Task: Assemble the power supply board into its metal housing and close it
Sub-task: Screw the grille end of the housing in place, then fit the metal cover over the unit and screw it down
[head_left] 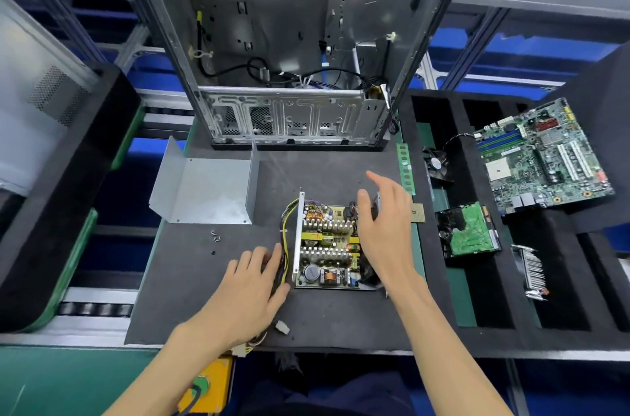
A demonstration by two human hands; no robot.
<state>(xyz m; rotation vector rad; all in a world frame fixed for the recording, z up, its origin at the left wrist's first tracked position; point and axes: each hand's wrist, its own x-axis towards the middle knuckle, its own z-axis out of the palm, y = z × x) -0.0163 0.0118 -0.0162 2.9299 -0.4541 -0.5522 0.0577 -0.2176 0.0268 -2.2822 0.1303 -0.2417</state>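
I take the power supply board (329,247) as my landmark: it sits in the open bottom half of its metal housing (298,235), near the middle of the dark mat (324,320), with the housing's upright wall along its left edge. My left hand (250,289) lies just left of that wall, fingers spread and fairly straight, resting on the wire bundle (284,245) that spills out there; it grips nothing that I can see. My right hand (383,228) hangs over the board's right edge, fingers wide and relaxed, the thumb down by the right wall; whether it touches the metal I cannot tell.

Up and left of the board lies the housing cover (208,190), a bent sheet with its open side up, well apart. Bare mat runs between cover and board, and also below the board toward me. A few loose screws (214,238) lie left of the board, under the cover's near edge.

Beyond the board stands the computer case (289,74), walling off that side. Right of the board, close by, a memory stick (405,166) and a processor chip (418,212) lie at the mat's edge; farther right are a small fan (438,165), a hard drive (468,233) and a motherboard (542,160).
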